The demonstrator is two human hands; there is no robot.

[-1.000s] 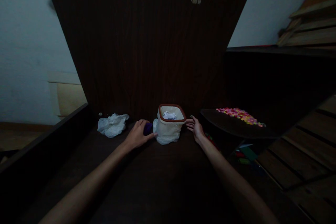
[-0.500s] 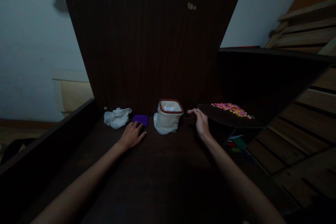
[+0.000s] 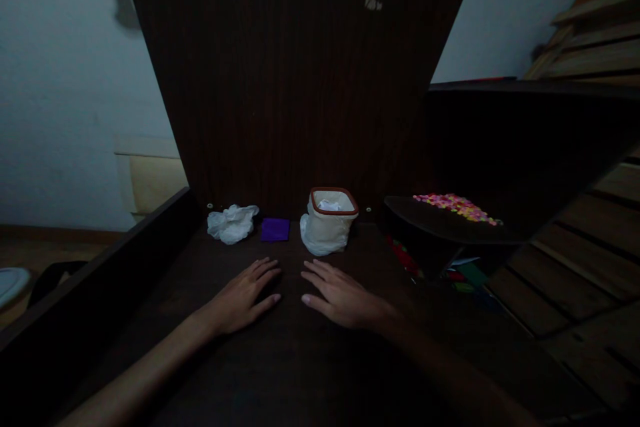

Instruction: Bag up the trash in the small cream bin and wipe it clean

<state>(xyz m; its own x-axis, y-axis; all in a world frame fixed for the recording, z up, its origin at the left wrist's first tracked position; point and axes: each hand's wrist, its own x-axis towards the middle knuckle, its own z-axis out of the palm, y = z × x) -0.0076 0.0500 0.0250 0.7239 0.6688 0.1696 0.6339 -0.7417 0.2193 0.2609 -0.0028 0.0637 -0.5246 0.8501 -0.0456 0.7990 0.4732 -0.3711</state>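
On the dark wooden desk (image 3: 280, 373), my left hand (image 3: 245, 297) lies palm down with its fingers spread, holding nothing. My right hand (image 3: 340, 293) faces it across a small gap, also flat, open and without anything in it. Just beyond the left fingertips is a flat purple square (image 3: 275, 229), apart from the hand. A small bin (image 3: 330, 232) with a brown rim and a white plastic liner stands behind my right hand; white crumpled stuff shows inside. Left of the purple square sits a crumpled white plastic bag (image 3: 233, 223).
A low shelf (image 3: 425, 223) at right bears many small pink and yellow pieces (image 3: 457, 206). Beneath it are red items (image 3: 403, 257) and a green item (image 3: 471, 273). A dark raised side board (image 3: 100, 267) borders the desk at left, and a tall dark panel (image 3: 300, 80) rises behind.
My left hand has drawn back from the purple square towards me. My right hand has come from beside the shelf, left and nearer, down to the desk. The view has shifted slightly.
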